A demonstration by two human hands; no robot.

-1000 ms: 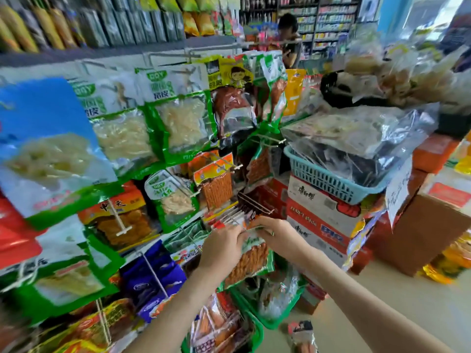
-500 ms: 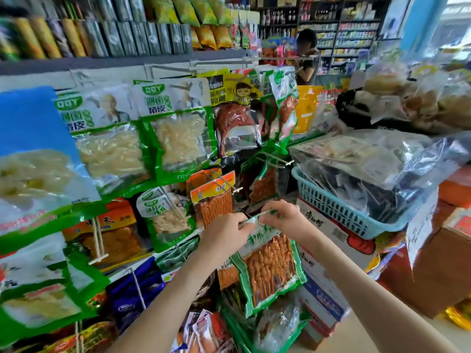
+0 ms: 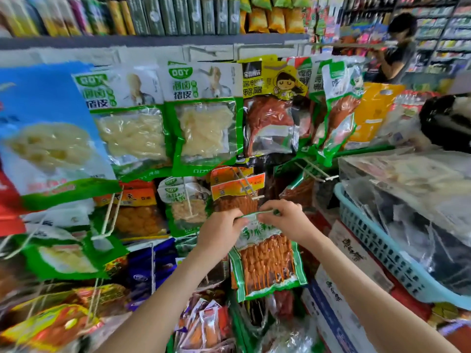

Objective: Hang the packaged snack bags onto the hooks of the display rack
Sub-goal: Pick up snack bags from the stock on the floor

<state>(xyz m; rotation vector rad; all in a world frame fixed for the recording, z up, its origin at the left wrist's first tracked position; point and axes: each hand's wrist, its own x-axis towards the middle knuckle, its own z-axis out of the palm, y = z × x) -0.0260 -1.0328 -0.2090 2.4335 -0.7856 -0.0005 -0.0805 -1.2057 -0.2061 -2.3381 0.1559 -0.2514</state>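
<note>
Each grip, left hand [image 3: 220, 231] and right hand [image 3: 286, 220], pinches the snack bag [image 3: 267, 266] top; missing the hook [image 3: 257, 197] at twelve o'clock risks dropping it.

Both hands hold one green-edged snack bag [image 3: 267, 266] by its top edge: left hand [image 3: 219, 233] pinching the left corner, right hand [image 3: 285, 220] the right. Bag hangs upright, orange skewered strips showing through. A white hook [image 3: 248, 186] juts out just above. Blue basket [image 3: 377, 245] stands at right.
</note>
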